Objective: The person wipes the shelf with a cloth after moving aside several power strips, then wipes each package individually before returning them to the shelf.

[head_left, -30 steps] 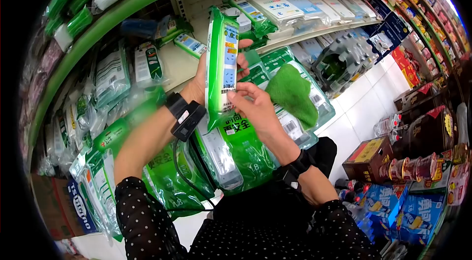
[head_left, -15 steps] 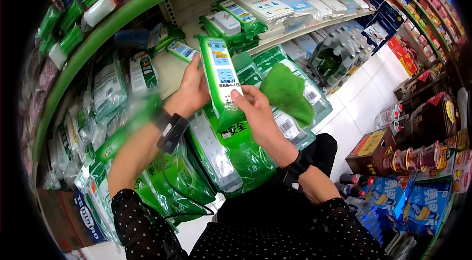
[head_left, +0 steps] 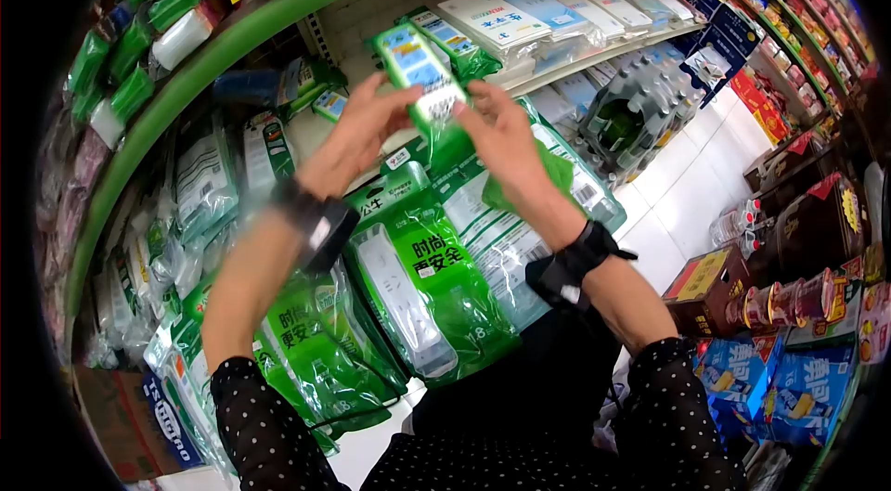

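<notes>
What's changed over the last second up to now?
The green-and-white packet went forward, toward the shelf, its far end now leaning left. The left hand and right hand moved forward with it; both still hold it, nothing let go. The right arm now partly covers the green cloth. Unchanged: the bottle pack and white pads.

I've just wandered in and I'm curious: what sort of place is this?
Most likely a small shop or supermarket: booklets lie side by side on a shelf, bundled bottles stand near it, and rows of colourful packaged goods fill the picture's upper right.
</notes>
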### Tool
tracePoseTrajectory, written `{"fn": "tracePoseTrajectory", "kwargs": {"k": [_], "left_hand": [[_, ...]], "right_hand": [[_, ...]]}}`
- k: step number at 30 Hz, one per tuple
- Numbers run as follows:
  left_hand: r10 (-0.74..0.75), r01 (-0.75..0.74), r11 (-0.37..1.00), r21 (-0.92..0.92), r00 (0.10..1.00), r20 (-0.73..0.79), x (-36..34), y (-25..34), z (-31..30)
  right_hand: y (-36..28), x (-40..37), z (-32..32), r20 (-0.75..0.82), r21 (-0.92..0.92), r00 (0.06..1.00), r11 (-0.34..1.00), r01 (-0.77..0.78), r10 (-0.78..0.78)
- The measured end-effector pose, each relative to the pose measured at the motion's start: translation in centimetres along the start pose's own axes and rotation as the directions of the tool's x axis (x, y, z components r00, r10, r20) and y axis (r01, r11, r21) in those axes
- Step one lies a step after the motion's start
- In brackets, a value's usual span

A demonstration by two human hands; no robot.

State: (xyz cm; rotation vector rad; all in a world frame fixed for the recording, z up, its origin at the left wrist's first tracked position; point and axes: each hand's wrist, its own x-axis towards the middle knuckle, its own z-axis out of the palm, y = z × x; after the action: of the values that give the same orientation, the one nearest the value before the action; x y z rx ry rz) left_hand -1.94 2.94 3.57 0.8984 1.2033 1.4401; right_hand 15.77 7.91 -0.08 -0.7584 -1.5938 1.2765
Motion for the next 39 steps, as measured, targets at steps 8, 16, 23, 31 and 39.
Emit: {"fn": "tracePoseTrajectory", "kwargs": {"k": [8,16,23,31,39], "left_hand": [[0.039,-0.044,0.990,0.131,0.998,0.046,14.7,1.3,0.8],[0.148,-0.077,0.919,0.388,0.976,-0.159,22.3,-2.3,1.1],[0.340,-0.171,0.863,0.475,0.892,-0.297,16.1,-1.5,3.5],[0.553,-0.220,0.757,0.615,0.717,-0.424,10.2,-4.3,-7.6],[-0.039,0.251,0.406,0.879,0.966,-0.257,7.5,-6.3,-16.0]], "right_hand": [[0.4,9.4,-4.4,0.030,-0.295,0.986,0.941,0.163,-0.161],[4.5,14.2,-5.2,0.176,-0.568,0.958,0.772,0.285,-0.225],[5.7,13.5,-4.1,0.295,-0.672,0.876,0.569,0.473,-0.381],[3.2,10.5,-2.6,0.274,-0.702,0.865,0.527,0.479,-0.421],[-1.7,-0.2,1.1,0.761,-0.453,0.648,0.678,0.579,-0.045]]}}
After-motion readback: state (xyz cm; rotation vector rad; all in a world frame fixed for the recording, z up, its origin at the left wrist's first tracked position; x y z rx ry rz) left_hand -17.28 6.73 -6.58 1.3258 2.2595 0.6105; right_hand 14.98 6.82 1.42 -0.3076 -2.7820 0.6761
